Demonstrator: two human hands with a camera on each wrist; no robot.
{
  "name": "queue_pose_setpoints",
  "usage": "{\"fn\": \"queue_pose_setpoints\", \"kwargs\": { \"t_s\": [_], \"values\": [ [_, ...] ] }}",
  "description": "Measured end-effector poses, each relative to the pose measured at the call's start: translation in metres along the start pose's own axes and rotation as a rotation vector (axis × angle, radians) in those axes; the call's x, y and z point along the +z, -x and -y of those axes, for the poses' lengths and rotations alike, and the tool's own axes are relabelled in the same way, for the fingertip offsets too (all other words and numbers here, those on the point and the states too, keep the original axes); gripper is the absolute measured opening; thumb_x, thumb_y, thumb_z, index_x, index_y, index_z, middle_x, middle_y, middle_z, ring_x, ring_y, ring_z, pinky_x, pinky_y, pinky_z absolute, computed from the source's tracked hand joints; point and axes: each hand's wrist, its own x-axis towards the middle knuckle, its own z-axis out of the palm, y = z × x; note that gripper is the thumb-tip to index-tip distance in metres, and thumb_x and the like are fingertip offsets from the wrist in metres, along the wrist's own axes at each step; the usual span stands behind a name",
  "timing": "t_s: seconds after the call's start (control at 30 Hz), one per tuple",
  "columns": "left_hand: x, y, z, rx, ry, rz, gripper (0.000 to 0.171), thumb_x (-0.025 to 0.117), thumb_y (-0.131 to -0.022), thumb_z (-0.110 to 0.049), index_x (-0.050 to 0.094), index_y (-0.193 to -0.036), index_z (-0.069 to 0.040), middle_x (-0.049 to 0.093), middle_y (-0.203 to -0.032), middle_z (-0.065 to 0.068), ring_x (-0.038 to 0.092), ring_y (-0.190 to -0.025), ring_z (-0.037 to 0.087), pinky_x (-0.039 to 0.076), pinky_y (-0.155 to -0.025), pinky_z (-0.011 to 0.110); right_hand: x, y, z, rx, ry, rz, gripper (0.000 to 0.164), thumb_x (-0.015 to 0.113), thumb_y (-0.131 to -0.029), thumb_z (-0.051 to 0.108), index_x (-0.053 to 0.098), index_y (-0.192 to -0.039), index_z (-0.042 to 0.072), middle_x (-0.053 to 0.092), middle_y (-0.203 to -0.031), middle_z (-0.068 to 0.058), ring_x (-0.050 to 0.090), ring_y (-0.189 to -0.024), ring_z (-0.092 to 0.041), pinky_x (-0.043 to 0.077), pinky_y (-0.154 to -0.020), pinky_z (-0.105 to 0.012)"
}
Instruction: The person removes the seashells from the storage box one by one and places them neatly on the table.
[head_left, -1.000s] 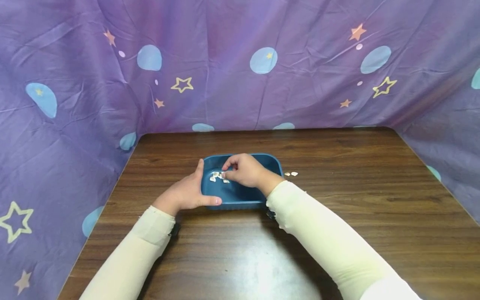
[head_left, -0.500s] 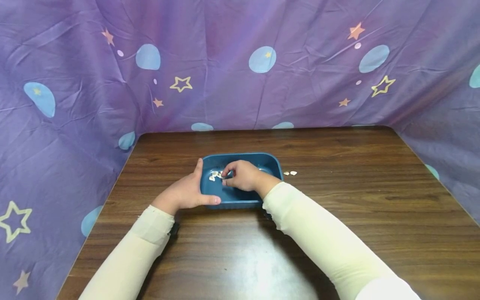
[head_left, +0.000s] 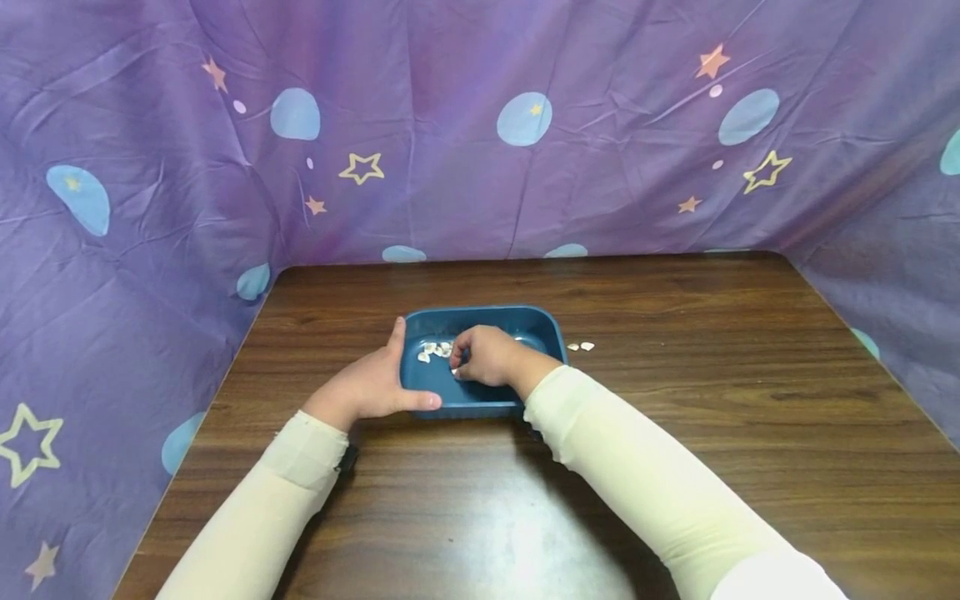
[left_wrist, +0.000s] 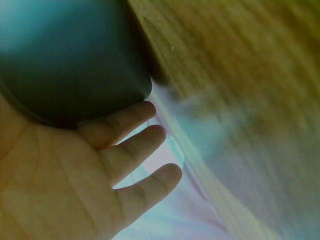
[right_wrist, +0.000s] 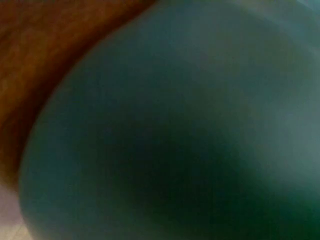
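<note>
In the head view, a blue plastic bin [head_left: 480, 409] stands on the table. My left hand [head_left: 372, 383] rests against its left end, thumb along the front wall and another finger up by the back corner. The left wrist view shows straight, spread fingers [left_wrist: 145, 187] beside the dark bin wall [left_wrist: 75, 75]. Inside the bin, my right hand [head_left: 486, 357] has curled fingers and pinches a small white shell-like piece [head_left: 454, 372], mostly hidden. Several similar white pieces [head_left: 430, 348] lie left of those fingertips on the bin floor. Only the blurred bin wall [right_wrist: 150, 125] fills most of the right wrist view.
Two small white pieces [head_left: 587, 346] lie on the wooden table [head_left: 720, 375] just right of the bin. A purple curtain [head_left: 450, 167] with stars and blue spots hangs behind and along both sides of the table.
My right hand has moved down and slightly toward me within the bin, away from the cluster of white pieces. The left hand stays in place against the bin.
</note>
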Motion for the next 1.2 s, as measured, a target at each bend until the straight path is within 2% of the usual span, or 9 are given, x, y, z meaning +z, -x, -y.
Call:
{"fn": "queue_pose_setpoints", "kwargs": {
  "t_s": [0.13, 0.4, 0.7, 1.2],
  "values": [
    [0.0001, -0.0005, -0.0002, 0.004, 0.003, -0.007, 0.144, 0.079, -0.084, -0.067, -0.019, -0.164, 0.0, 0.027, -0.165, 0.037, 0.04, -0.15, 0.047, 0.034, -0.123, 0.055, -0.0001, 0.0005, -0.0004, -0.008, 0.01, 0.0, 0.011, 0.081, -0.088, 0.009, 0.073, -0.085, 0.015, 0.068, -0.08, 0.005, 0.059, -0.08, -0.014, 0.05, -0.084, -0.033],
    [-0.0001, -0.0011, 0.0007, -0.001, 0.005, -0.003, 0.144, 0.078, -0.084, -0.068, -0.021, -0.164, -0.001, 0.026, -0.166, 0.036, 0.039, -0.15, 0.047, 0.034, -0.123, 0.056, -0.001, 0.0003, 0.0016, 0.042, 0.038, 0.021, 0.009, 0.082, -0.091, 0.013, 0.073, -0.091, 0.014, 0.069, -0.084, 0.002, 0.059, -0.082, -0.016, 0.051, -0.089, -0.036],
    [-0.0004, -0.0011, 0.0004, 0.002, 0.007, -0.002, 0.144, 0.078, -0.084, -0.068, -0.02, -0.164, -0.001, 0.027, -0.165, 0.037, 0.04, -0.15, 0.047, 0.035, -0.123, 0.056, -0.0015, -0.0008, 0.0004, 0.035, 0.021, 0.04, 0.008, 0.081, -0.091, 0.014, 0.074, -0.096, 0.014, 0.068, -0.083, 0.001, 0.06, -0.08, -0.015, 0.05, -0.083, -0.033],
    [0.0004, 0.0, -0.001, 0.003, 0.014, -0.007, 0.144, 0.08, -0.083, -0.067, -0.019, -0.165, -0.001, 0.027, -0.166, 0.036, 0.04, -0.15, 0.045, 0.034, -0.123, 0.055, -0.0027, 0.0005, 0.0008, 0.052, 0.036, 0.022, 0.012, 0.084, -0.088, 0.013, 0.072, -0.093, 0.014, 0.066, -0.078, 0.002, 0.059, -0.079, -0.016, 0.05, -0.084, -0.034]
  ]
}}
